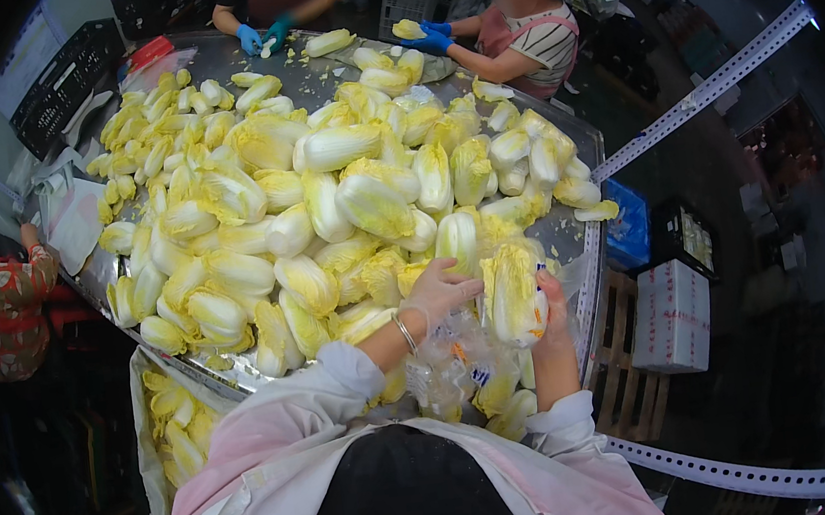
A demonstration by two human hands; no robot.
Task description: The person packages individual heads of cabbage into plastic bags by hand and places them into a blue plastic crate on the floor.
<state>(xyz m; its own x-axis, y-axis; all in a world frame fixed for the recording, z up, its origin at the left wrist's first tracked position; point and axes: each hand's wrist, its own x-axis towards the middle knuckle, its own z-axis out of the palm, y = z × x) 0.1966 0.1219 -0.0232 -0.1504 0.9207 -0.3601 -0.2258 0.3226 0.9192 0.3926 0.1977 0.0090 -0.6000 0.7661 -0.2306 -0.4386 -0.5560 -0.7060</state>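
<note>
A napa cabbage in a clear printed plastic bag (513, 296) stands nearly upright at the right front of the heap. My right hand (555, 306) grips it from the right side. At its left edge is my left hand (440, 294), fingers spread and a bangle on the wrist; whether they pinch the plastic is unclear. Below the left hand lie crumpled clear printed bags (443, 367). A large heap of yellow-white napa cabbages (337, 148) covers much of the metal table (560, 230) before me.
Across the table, a person with blue and green gloves (263, 38) and a person in a pink apron (503, 40) handle cabbages. Another person (11, 315) is at left. A sack of leaves (146, 436) stands left of me. White perforated metal bars (711, 86), a pallet (623, 356) and a white box (670, 317) are at right.
</note>
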